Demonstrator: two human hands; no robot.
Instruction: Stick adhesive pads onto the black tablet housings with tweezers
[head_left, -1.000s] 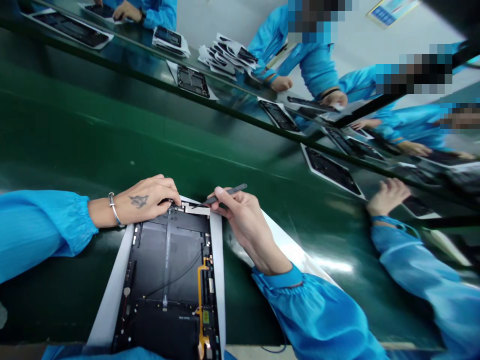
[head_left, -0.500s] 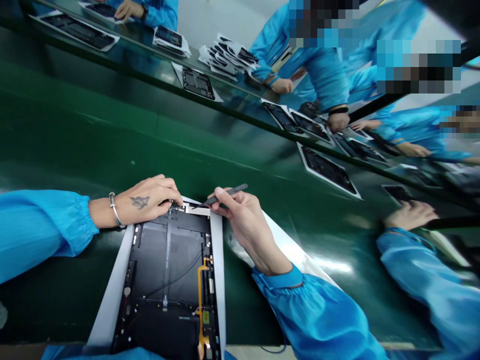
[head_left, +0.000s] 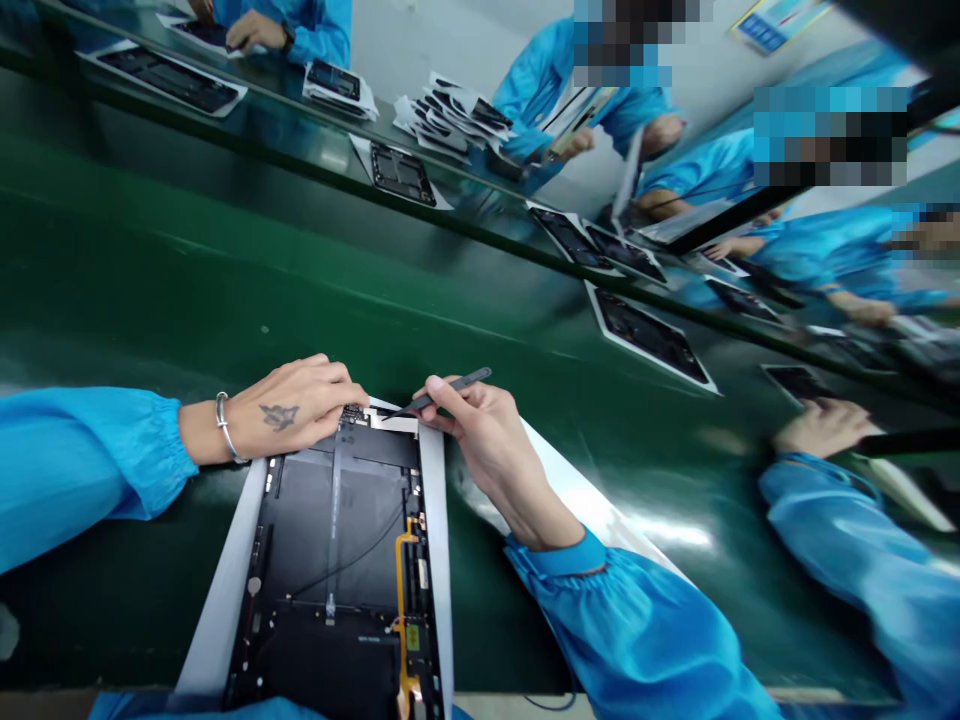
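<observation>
An opened tablet (head_left: 345, 500), its inside bare with dark battery panels and an orange flat cable, lies on a white sheet (head_left: 214, 610) in front of me. My left hand (head_left: 289, 405) rests over its upper left corner, fingers bent and pressed together on the edge by the small circuit board (head_left: 352, 412); the fingertips are partly hidden. In my right hand (head_left: 484, 430) is a pair of dark tweezers (head_left: 461, 385), pinched between thumb and fingers. Their points reach the white strip (head_left: 397, 424) along the tablet's top edge.
A green bench top (head_left: 187, 290) stretches ahead. Beyond it, a glass-like shelf carries a stack of tablet parts (head_left: 454, 115) and several single ones. Another tablet (head_left: 652, 335) lies farther off to the right. A co-worker's hand (head_left: 821, 428) is at the right; more people in blue sit opposite.
My left hand has shifted very slightly, while the tweezers stay at the white strip. Across the bench, a co-worker's arm has drawn back from the tablets and a pale sheet is raised there.
</observation>
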